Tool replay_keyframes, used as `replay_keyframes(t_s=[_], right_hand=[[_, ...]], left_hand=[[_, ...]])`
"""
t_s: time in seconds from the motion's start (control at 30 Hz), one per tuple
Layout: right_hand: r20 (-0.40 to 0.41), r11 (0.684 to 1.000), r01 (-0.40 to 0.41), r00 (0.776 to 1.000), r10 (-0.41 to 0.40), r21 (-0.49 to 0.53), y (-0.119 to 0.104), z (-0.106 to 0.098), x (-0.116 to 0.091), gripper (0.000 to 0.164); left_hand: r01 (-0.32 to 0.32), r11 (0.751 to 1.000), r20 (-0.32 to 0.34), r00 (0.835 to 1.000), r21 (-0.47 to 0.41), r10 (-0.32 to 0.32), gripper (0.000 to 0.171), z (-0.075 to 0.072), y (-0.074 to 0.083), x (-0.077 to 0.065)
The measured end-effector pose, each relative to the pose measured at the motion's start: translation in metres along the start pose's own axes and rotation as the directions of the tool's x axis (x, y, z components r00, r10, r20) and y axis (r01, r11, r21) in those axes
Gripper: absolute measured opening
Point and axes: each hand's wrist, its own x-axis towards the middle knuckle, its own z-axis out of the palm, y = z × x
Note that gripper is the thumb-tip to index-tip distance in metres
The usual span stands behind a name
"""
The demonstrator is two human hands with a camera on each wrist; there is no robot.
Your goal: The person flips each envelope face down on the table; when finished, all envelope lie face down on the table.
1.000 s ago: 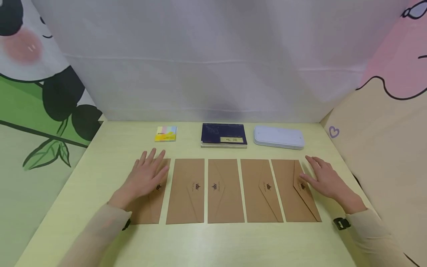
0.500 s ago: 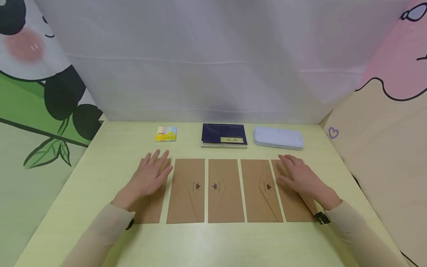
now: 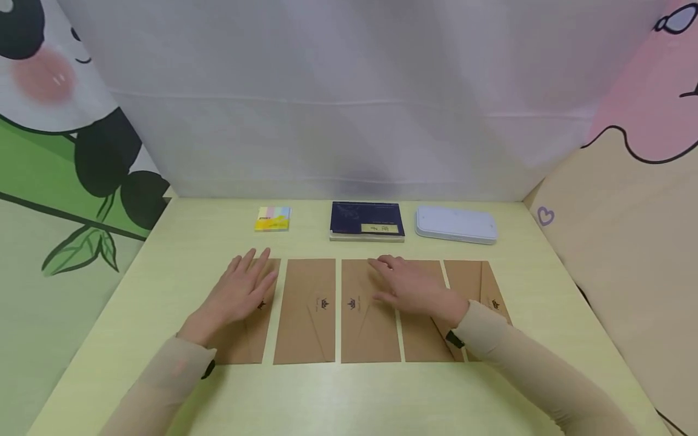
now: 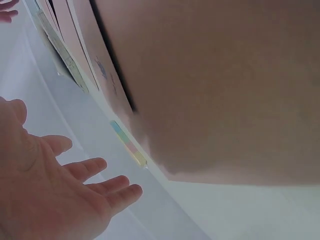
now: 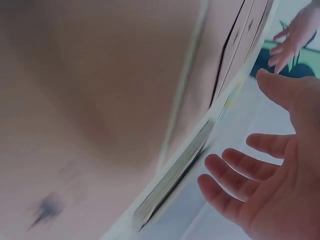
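Note:
Several brown kraft envelopes with small dark crown prints lie in a row. My left hand [image 3: 240, 293] is spread over the leftmost envelope [image 3: 248, 342], partly hiding it. In the left wrist view the fingers [image 4: 120, 197] are apart and hold nothing. My right hand [image 3: 411, 286] reaches over the fourth envelope [image 3: 420, 342] from the left, its fingertips overlapping the middle envelope [image 3: 371, 345]. In the right wrist view its loosely bent fingers [image 5: 235, 177] are apart, with a gap between palm and paper. The rightmost envelope [image 3: 466, 278] is partly covered by the right forearm.
Behind the row stand a pack of pastel sticky notes [image 3: 272, 219], a dark blue notebook [image 3: 360, 218] and a pale lilac flat case [image 3: 455, 224]. A white curtain [image 3: 349, 145] closes off the back of the light table [image 3: 338, 399], with printed panels on both sides.
My right hand has swept left, from beside the rightmost envelope across it to the fourth and middle ones. The left hand has barely shifted, and the envelopes lie as before.

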Motion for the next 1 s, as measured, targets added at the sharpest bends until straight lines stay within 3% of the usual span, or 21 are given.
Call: replay_keyframes(t_s=[0.1,0.27,0.6,0.77,1.0], right_hand=[[0.008,0.998,0.056,0.998,-0.056,-0.026,-0.015,0.004,0.016,0.071],[0.019,0.995,0.098,0.995,-0.098,0.015,-0.036,0.004,0.040,0.070],[0.035,0.995,0.074,0.997,-0.076,0.064,-0.063,0.006,0.071,0.059],[0.021,0.993,0.099,0.995,-0.101,0.068,-0.071,0.008,0.082,0.058],[0.051,0.994,0.079,0.995,-0.083,0.077,-0.083,0.016,0.096,0.061]], left_hand=[[0.002,1.000,0.003,1.000,0.000,-0.002,0.065,0.000,-0.001,-0.002],[0.013,1.000,-0.001,1.000,0.005,-0.013,0.065,-0.002,-0.003,-0.005],[0.100,0.994,0.003,0.995,-0.032,-0.100,0.067,-0.006,-0.010,-0.014],[0.111,0.993,-0.018,0.994,-0.032,-0.111,0.066,-0.007,-0.016,-0.021],[0.176,0.984,0.002,0.984,-0.023,-0.176,0.069,-0.009,-0.022,-0.031]])
